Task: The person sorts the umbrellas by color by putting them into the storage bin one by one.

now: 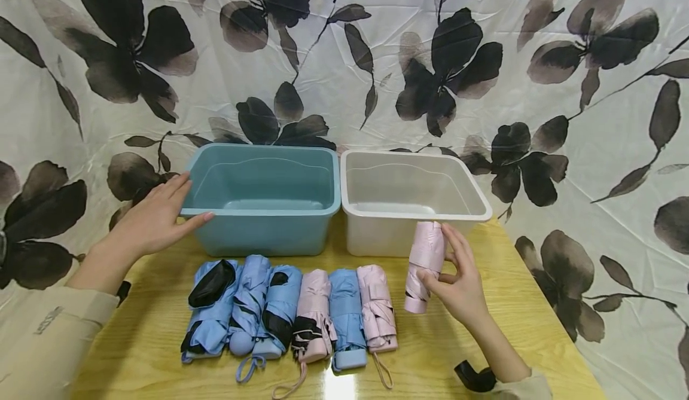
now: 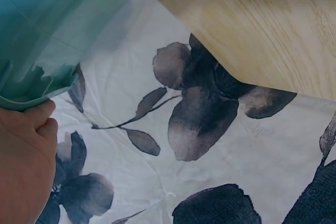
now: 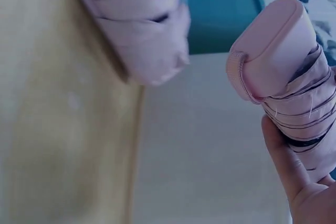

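My right hand point(image 1: 460, 280) holds a folded pink umbrella point(image 1: 427, 250) upright, just in front of the white bin. The thumb is on the near side and the fingers reach behind it. In the right wrist view, the umbrella's pink handle end point(image 3: 278, 51) with its wrist strap shows beyond the thumb point(image 3: 283, 156). On the left, my left hand point(image 1: 156, 217) rests at the corner of the blue-green bin point(image 1: 264, 232), its fingers extended along the left rim and the thumb over the front rim. The left wrist view shows fingertips point(image 2: 44, 114) right at that rim.
Side by side at the back stand the blue-green bin and the white bin point(image 1: 377, 235). Before them lies a row of folded umbrellas, several blue point(image 1: 347, 304) and two pink point(image 1: 377, 304), on the wooden table point(image 1: 430, 358). A floral cloth point(image 1: 350, 107) hangs behind.
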Available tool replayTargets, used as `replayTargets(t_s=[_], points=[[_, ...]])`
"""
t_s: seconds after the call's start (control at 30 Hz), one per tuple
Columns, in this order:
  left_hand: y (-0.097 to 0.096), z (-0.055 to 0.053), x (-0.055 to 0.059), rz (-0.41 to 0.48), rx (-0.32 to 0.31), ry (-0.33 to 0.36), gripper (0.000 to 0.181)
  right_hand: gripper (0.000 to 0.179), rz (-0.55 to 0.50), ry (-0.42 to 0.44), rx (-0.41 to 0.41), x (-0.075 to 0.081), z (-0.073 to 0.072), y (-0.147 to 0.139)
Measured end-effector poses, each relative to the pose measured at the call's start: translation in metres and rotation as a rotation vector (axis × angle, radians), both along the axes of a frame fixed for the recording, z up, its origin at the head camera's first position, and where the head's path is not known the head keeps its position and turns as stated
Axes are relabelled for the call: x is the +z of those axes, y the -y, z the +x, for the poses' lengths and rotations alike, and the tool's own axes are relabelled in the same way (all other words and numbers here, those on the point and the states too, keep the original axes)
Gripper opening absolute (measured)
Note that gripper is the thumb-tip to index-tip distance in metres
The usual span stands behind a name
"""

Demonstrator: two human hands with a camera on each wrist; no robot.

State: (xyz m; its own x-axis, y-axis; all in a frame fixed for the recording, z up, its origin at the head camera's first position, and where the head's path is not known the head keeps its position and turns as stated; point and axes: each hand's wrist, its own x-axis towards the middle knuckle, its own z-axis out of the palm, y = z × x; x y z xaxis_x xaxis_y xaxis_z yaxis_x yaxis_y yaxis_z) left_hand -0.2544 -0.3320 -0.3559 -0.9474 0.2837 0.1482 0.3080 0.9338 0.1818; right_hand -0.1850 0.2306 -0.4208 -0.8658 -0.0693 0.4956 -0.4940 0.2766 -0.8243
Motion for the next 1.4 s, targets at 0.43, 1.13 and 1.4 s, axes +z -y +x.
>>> replayTargets(t_s=[0.43,1.13,1.4], points=[[0.000,-0.001,0.001,-0.029,0.001,0.028,0.099,0.095,-0.059,-0.041,0.015,0.057,-0.049,0.015],[0.001,0.002,0.004,-0.049,0.025,0.053,0.101,0.086,-0.006,0.216,0.023,0.106,-0.159,0.058],[0.000,0.002,0.005,-0.053,0.022,0.052,0.101,0.088,0.164,0.283,-0.029,0.097,-0.190,0.081]])
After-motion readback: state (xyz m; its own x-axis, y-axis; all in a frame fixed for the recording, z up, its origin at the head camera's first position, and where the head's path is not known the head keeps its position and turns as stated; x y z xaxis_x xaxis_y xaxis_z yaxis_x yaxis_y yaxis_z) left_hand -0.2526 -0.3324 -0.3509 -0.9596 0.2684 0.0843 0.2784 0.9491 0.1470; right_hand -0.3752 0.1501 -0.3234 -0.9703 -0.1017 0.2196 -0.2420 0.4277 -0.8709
